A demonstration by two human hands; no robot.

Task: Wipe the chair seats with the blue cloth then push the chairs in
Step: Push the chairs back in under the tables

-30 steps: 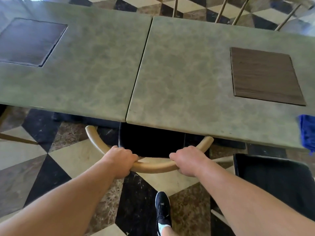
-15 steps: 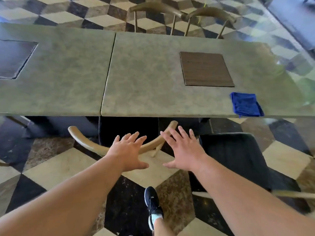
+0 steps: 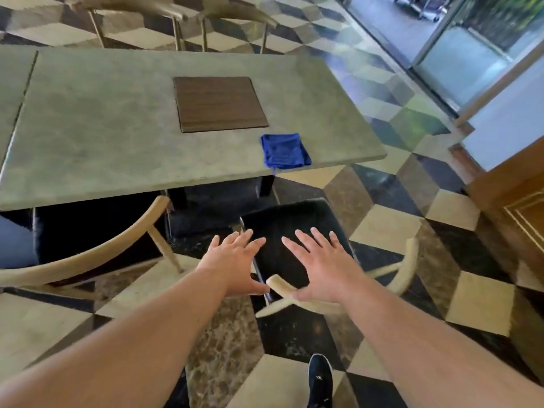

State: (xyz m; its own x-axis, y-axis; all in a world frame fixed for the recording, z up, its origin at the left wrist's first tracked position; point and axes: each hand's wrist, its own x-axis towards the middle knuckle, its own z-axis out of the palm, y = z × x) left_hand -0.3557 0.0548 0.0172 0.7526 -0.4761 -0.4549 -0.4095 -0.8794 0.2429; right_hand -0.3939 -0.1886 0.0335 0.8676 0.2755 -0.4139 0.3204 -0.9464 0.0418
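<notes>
Tiles of cream, brown and black make a cube pattern across the floor [image 3: 382, 231], and a greenish mottled table [image 3: 103, 148] fills the upper left, with a second tabletop [image 3: 11, 83] butted against its left end. A dark wooden panel [image 3: 219, 104] is set flush in the middle of the table. The blue cloth [image 3: 284, 151] lies folded on the table's near edge, just right of that panel, with one corner hanging over the rim. Beyond the far side stand two chairs with curved backs [image 3: 235, 13], blurred. Glass doors [image 3: 456, 60] close the room at the upper right, and a wooden cabinet front [image 3: 518, 207] shows at the right border. On the near side, one pale wooden chair [image 3: 88, 257] sits with its dark seat under the tabletop. A second chair with a black seat [image 3: 294, 222] stands out on the floor, well clear of the table, and the tip of its curved back rail [image 3: 279, 285] points toward the camera. Both bare forearms reach forward over this chair. The left hand [image 3: 232, 260] is released, fingers straight and spread above the seat's left edge, grasping nothing. The right hand [image 3: 321, 266] is likewise spread flat over the seat, its thumb just beside the rail tip; whether it touches cannot be told. A black shoe [image 3: 320, 378] stands on the tiles below.
</notes>
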